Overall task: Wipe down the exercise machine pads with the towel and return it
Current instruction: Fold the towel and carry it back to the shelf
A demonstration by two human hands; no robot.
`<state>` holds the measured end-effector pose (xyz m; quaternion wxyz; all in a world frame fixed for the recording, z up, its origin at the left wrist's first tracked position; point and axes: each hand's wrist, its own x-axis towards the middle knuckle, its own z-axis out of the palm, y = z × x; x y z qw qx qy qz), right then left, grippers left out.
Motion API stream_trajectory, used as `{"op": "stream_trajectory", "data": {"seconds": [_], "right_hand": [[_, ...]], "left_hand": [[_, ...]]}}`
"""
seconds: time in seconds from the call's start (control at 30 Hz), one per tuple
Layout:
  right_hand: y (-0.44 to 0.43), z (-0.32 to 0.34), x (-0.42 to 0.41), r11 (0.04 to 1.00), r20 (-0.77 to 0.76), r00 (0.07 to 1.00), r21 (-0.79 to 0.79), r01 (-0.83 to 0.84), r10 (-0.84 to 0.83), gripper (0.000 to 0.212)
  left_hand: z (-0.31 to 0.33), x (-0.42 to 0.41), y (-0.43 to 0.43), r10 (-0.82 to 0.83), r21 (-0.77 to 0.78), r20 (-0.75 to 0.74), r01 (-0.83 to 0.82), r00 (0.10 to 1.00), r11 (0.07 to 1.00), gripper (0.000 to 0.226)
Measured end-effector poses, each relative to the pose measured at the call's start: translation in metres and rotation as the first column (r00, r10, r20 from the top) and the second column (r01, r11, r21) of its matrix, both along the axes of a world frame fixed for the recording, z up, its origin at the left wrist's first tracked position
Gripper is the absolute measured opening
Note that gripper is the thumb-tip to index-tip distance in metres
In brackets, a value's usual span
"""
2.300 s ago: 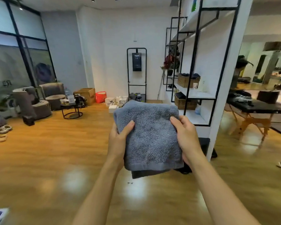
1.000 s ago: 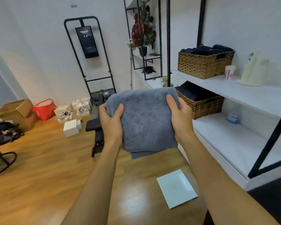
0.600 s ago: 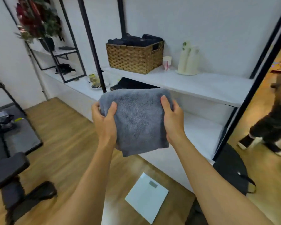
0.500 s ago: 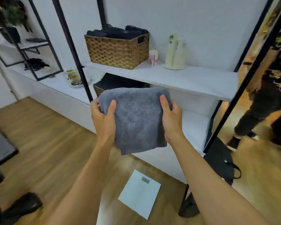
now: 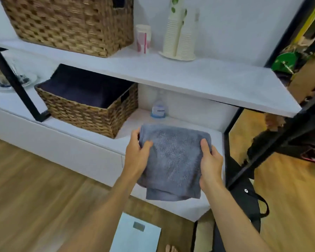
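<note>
The folded grey towel (image 5: 173, 160) is up in the air, just right of the low basket (image 5: 87, 115). The left hand (image 5: 136, 157) grips its left edge and the right hand (image 5: 210, 164) grips its right edge, thumbs on top. This looks like the putting-back step. To do it well, keep the towel flat and folded and lower it slowly. It may go in the basket or on the shelf (image 5: 135, 122) right of it; the blurry view does not tell.

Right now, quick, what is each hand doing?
Left hand: grips the towel by its left edge.
Right hand: grips the towel's right edge.
</note>
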<state>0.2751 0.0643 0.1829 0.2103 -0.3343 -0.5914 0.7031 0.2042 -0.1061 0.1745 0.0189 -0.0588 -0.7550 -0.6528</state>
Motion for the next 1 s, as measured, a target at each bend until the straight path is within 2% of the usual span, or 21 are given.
{"op": "stream_trajectory", "data": {"seconds": [0.13, 0.27, 0.43, 0.5, 0.63, 0.7, 0.77, 0.83, 0.9, 0.93, 1.0], "right_hand": [[0.055, -0.064, -0.069, 0.997, 0.009, 0.998, 0.023, 0.068, -0.069, 0.023], [0.113, -0.118, -0.124, 0.997, 0.015, 0.997, -0.001, 0.075, -0.075, 0.016], [0.161, -0.163, -0.18, 0.996, 0.005, 0.998, 0.063, 0.067, -0.067, 0.025], [0.172, -0.172, -0.197, 0.996, 0.009, 0.998, 0.067, 0.062, -0.062, 0.027], [0.197, -0.184, -0.226, 0.997, 0.066, 0.997, 0.065, -0.048, 0.044, 0.039], [0.209, -0.191, -0.239, 0.99, 0.135, 0.989, 0.118, -0.072, 0.056, 0.041], [0.218, -0.201, -0.249, 0.963, 0.234, 0.972, 0.25, -0.096, 0.036, 0.04], [0.224, -0.21, -0.256, 0.926, 0.322, 0.947, 0.356, -0.124, 0.003, 0.037], [0.226, -0.218, -0.259, 0.915, 0.361, 0.932, 0.381, -0.133, -0.015, 0.033], [0.226, -0.221, -0.26, 0.911, 0.366, 0.93, 0.392, -0.127, -0.028, 0.031], [0.226, -0.226, -0.262, 0.871, 0.367, 0.929, 0.472, -0.135, -0.055, 0.029]], "left_hand": [[-0.064, -0.076, 0.064, -0.066, -0.032, -0.016, 0.065, 0.998, 0.997, 0.026], [-0.122, -0.143, 0.12, -0.138, -0.07, -0.015, 0.136, 0.99, 0.988, 0.035], [-0.168, -0.215, 0.17, -0.181, -0.279, 0.021, 0.18, 0.983, 0.943, 0.054], [-0.175, -0.239, 0.187, -0.188, -0.302, 0.075, 0.202, 0.979, 0.932, 0.058], [-0.187, -0.276, 0.205, -0.257, -0.135, 0.219, 0.29, 0.941, 0.947, 0.053], [-0.195, -0.289, 0.207, -0.282, -0.181, 0.22, 0.323, 0.934, 0.929, 0.06], [-0.205, -0.301, 0.208, -0.262, -0.32, 0.142, 0.295, 0.955, 0.9, 0.071], [-0.214, -0.308, 0.21, -0.279, -0.464, 0.028, 0.26, 0.96, 0.847, 0.067], [-0.224, -0.311, 0.212, -0.311, -0.586, -0.043, 0.228, 0.949, 0.778, 0.054], [-0.228, -0.312, 0.213, -0.32, -0.673, -0.057, 0.201, 0.946, 0.712, 0.05], [-0.23, -0.314, 0.213, -0.328, -0.865, -0.07, 0.107, 0.942, 0.49, 0.048]]}}
